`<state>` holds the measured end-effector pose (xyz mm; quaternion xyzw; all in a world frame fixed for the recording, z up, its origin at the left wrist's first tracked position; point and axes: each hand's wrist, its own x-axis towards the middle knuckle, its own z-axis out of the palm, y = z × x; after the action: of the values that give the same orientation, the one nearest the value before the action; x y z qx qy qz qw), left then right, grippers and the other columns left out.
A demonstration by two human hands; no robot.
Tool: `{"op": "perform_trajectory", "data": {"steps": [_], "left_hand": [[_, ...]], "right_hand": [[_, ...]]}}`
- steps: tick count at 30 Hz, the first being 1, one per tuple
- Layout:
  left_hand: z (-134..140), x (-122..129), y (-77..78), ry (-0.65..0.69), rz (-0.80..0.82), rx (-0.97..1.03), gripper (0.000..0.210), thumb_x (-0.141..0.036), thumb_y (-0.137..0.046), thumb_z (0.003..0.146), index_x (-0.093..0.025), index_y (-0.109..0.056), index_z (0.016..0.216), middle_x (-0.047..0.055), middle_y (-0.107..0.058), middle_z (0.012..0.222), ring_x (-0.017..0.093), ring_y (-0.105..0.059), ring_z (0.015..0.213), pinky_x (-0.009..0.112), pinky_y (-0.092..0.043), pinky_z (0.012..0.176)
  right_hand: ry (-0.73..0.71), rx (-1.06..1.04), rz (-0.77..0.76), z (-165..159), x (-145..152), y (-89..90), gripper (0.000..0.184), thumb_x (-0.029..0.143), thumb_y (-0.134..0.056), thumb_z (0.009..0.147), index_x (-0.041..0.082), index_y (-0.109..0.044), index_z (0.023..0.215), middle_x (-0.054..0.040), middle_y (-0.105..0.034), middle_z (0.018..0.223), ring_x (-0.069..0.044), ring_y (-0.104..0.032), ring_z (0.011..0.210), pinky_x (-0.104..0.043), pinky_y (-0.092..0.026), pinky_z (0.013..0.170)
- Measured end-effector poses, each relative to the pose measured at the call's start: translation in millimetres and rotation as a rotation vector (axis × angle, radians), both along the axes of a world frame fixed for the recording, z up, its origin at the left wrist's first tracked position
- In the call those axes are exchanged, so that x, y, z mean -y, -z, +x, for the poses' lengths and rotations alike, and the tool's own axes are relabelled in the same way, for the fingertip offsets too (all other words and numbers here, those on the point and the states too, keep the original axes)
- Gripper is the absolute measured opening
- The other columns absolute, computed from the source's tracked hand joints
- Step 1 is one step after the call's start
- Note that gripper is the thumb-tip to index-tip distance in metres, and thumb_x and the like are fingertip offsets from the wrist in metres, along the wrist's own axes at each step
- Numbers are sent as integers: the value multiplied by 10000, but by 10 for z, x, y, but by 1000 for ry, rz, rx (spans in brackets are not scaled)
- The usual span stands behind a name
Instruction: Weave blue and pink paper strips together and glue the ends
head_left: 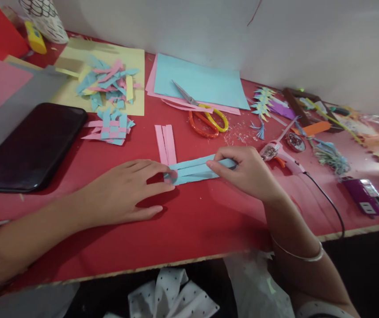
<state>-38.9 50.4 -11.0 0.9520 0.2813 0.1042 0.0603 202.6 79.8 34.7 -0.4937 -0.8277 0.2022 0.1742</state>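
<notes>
Light-blue paper strips (pixel 196 170) lie side by side across the lower ends of two pink paper strips (pixel 165 143) on the red table. My left hand (pixel 132 190) rests palm down, fingers spread, its fingertips touching the left end of the blue strips. At their right end, my right hand (pixel 245 170) pinches the blue strips between thumb and fingers. Above my left hand sits a woven pink-and-blue paper piece (pixel 112 128). Scissors (pixel 205 110) with red and yellow handles lie beyond the strips, partly on stacked blue and pink sheets (pixel 202 79).
A black phone (pixel 33 145) lies at the left. Folded paper scraps (pixel 109 81) are heaped on a yellow sheet (pixel 136 57). To the right are a pink glue gun (pixel 285 159) with its cord, a purple power socket (pixel 363 196), tassels and a wooden tray (pixel 297 101).
</notes>
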Motion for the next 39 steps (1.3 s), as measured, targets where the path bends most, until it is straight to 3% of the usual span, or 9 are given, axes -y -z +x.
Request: {"op": "perform_trajectory", "data": {"steps": [7, 10, 14, 17, 21, 39], "left_hand": [[-11, -21, 1, 14, -12, -4, 310, -300, -409, 844, -223, -533, 1118, 103, -506, 1133, 239, -498, 991, 415, -449, 828], [-11, -28, 8, 26, -9, -2, 309, -294, -424, 838, -224, -530, 1121, 101, -509, 1132, 236, -503, 982, 414, -449, 825], [-21, -35, 27, 8, -24, -2, 316, -300, -441, 828, -242, -522, 1128, 83, -510, 1167, 232, -492, 1010, 417, -431, 858], [-25, -38, 37, 1, -36, -1, 331, -308, -442, 825, -251, -508, 1144, 75, -511, 1174, 222, -489, 1022, 403, -428, 869], [-22, -37, 39, 9, -26, 8, 330, -304, -430, 833, -244, -504, 1148, 77, -515, 1174, 225, -492, 1022, 399, -424, 871], [-20, -45, 21, -79, -77, -22, 388, -370, -397, 827, -185, -479, 1158, 81, -578, 1160, 226, -515, 1067, 384, -373, 953]], "right_hand": [[37, -102, -138, -28, 5, 25, 222, 314, -528, 761, 159, -505, 604, 50, -452, 503, -53, -364, 465, -192, -279, 462], [32, -189, -167, -32, 1, 27, 119, 275, -563, 725, 165, -519, 716, 32, -533, 632, -63, -438, 525, -190, -329, 500], [9, -292, -193, -27, -4, 26, 187, 227, -585, 697, 173, -519, 864, -6, -581, 838, -90, -531, 653, -203, -393, 565], [-12, -300, -206, -29, -5, 36, 166, 209, -541, 733, 181, -524, 896, -13, -589, 878, -102, -566, 701, -218, -419, 599], [-24, -229, -125, -42, -6, 50, 94, 157, -510, 742, 177, -552, 823, -5, -600, 826, -111, -562, 737, -233, -426, 671], [-14, -86, 125, -53, -31, 110, 63, 170, -520, 756, 168, -578, 732, 0, -630, 748, -116, -568, 693, -243, -393, 704]]}}
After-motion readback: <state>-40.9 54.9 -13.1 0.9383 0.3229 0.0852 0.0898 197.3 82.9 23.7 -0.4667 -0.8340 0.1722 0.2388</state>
